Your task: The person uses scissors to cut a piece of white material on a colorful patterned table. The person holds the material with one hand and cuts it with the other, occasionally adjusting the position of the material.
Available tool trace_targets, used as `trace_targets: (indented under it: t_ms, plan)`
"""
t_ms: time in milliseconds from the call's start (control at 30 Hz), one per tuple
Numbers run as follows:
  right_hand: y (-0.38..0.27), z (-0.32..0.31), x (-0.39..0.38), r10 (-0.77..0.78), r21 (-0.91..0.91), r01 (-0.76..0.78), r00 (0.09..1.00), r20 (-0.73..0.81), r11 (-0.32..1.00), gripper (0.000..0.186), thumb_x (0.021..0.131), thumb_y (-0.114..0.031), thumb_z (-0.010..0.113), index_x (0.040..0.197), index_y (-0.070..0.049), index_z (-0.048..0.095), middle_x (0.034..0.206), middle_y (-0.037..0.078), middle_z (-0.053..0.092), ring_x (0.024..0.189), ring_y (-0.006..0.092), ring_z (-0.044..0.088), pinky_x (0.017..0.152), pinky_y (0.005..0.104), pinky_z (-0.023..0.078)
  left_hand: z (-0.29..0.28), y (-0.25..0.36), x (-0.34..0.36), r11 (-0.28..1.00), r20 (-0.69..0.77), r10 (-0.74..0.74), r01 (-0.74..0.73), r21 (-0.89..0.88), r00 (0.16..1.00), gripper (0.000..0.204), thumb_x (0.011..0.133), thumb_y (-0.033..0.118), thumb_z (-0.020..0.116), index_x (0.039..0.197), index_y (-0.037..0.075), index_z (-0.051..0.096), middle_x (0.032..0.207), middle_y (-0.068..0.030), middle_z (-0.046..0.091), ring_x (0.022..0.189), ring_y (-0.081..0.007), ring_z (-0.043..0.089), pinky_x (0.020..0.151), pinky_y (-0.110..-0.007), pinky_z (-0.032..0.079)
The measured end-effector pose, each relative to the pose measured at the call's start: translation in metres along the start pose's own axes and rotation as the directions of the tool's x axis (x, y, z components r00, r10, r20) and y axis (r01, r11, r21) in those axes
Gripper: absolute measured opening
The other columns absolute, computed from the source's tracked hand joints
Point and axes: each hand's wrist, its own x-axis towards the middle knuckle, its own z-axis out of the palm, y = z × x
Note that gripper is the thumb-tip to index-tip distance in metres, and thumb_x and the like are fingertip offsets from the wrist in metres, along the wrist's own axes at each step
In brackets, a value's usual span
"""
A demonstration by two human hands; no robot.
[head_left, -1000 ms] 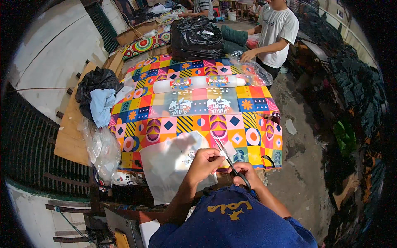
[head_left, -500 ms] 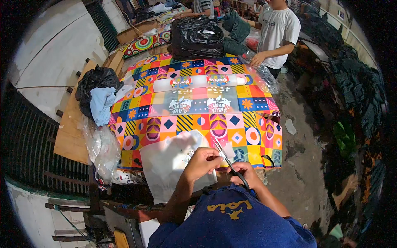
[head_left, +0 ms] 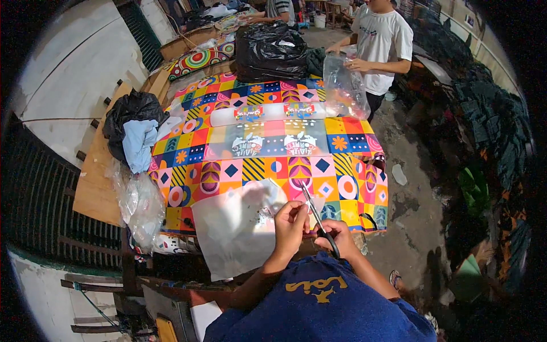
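Scissors with black handles [head_left: 327, 235] are in my right hand [head_left: 340, 238], their blades pointing up and away over the table. My left hand [head_left: 292, 227] is closed in a pinch just left of the blades. It seems to hold a small piece of clear film [head_left: 317, 204] beside the scissors; its outline is hard to make out. Left of my hands, a whitish translucent sheet [head_left: 228, 242] hangs over the table's near edge, small dark prints at its right side. Farther away, a roll of printed clear film [head_left: 228, 117] lies across the table, partly unrolled toward me.
A colourful patterned cloth [head_left: 196, 178] covers the table. Black plastic bags [head_left: 270, 51] stand at the far end; crumpled clear plastic [head_left: 142, 208] and a light blue cloth [head_left: 139, 142] lie at left. A co-worker [head_left: 383, 48] at far right handles a clear bag [head_left: 345, 85]. Dark fabric [head_left: 496, 125] is heaped at right.
My left hand has moved right, closer to the scissors, whose blades have come nearer together. The co-worker has put down the dark fabric and now holds up the clear bag.
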Motion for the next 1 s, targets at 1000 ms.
trace_targets:
  t_ms: [1000]
  plan:
    - [-0.004,-0.025,-0.004,0.012,-0.082,-0.003,0.993,0.118,0.997,0.029,0.071,-0.017,0.079,0.091,-0.002,0.063,0.073,-0.003,0.059,0.066,0.0044,0.051,0.059,0.0208,0.042,-0.032,0.034,0.016,0.947,0.278,-0.192,0.103,0.306,0.941,0.009,0.083,0.002,0.062,0.088,-0.005,0.062,0.071,-0.0047,0.060,0.047,-0.0052,0.047,0.040,-0.019,0.035]
